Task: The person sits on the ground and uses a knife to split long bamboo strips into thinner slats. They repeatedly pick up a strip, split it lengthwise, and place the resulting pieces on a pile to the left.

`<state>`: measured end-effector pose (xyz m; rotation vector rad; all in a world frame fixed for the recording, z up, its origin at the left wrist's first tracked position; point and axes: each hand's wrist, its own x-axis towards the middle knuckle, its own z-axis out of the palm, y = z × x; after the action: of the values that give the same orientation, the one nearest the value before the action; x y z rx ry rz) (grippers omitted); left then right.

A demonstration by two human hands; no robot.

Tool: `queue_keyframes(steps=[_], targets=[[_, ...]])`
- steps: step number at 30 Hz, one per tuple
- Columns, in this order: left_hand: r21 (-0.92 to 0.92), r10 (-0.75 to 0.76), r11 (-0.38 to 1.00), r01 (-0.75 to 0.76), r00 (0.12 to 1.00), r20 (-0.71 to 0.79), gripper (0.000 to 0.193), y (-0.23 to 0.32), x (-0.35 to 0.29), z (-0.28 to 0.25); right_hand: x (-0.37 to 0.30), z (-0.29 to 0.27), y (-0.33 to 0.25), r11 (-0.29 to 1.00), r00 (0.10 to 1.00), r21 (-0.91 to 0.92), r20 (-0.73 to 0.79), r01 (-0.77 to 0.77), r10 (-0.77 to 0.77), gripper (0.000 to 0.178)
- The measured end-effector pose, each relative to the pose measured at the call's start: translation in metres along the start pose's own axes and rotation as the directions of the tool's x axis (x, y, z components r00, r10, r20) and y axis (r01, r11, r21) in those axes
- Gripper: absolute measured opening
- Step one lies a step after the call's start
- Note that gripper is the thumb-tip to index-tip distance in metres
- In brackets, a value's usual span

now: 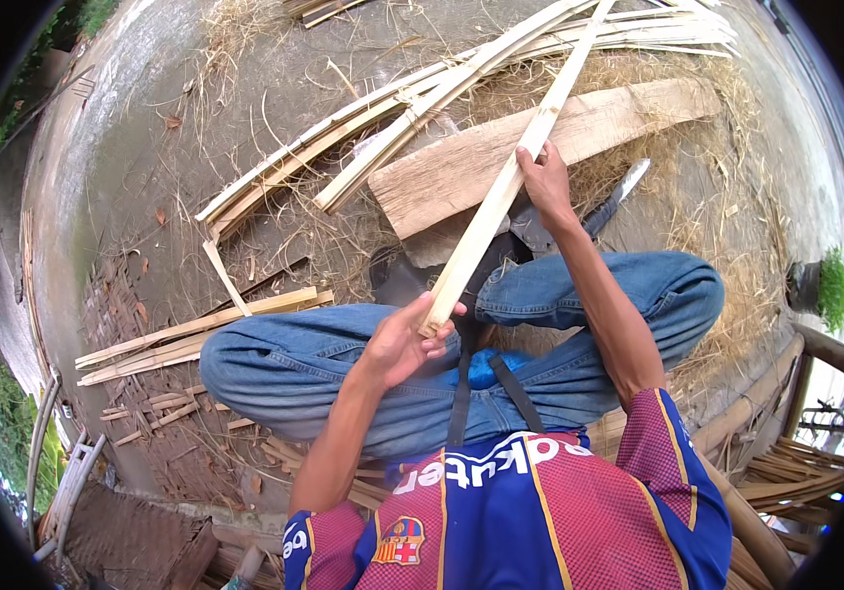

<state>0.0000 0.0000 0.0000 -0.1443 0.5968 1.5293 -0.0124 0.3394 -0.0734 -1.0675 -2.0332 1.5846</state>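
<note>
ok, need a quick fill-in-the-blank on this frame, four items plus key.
1. Of the left hand and right hand holding the pale strip, the one nearer the shirt is the ____.
2. In the picture, the knife lies to the ____ of the right hand.
3. The jeans are ____.
4. The potted plant's leaves are ____.

Key: left; right; blue; green

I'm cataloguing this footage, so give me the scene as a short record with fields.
left hand: holds the near end of a long pale strip
right hand: holds that strip farther up
plank: wooden, crossed by the strip in this view
knife: right of the right hand
other strips: beyond the plank, also beside the left knee
</note>
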Motion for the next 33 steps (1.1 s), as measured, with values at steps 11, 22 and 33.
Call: queue_keyframes(steps=[11,22,33], targets=[[0.187,-0.02,0.982,0.041,0.994,-0.112,0.053,0.006,0.001,0.02,-0.021,-0.003,-0.001,0.996,0.989,-0.063,0.132,-0.058,0.066,0.027],[0.091,-0.108,0.99,0.112,0.993,-0.048,0.053,0.006,0.006,0.024,-0.028,-0.019,-0.037,0.982,0.984,-0.159,0.128,-0.1,0.121,0.044],[-0.066,-0.116,0.991,0.119,0.992,0.042,0.055,0.001,0.006,0.019,-0.03,-0.014,-0.038,0.951,0.998,-0.305,0.023,-0.048,0.058,0.042]])
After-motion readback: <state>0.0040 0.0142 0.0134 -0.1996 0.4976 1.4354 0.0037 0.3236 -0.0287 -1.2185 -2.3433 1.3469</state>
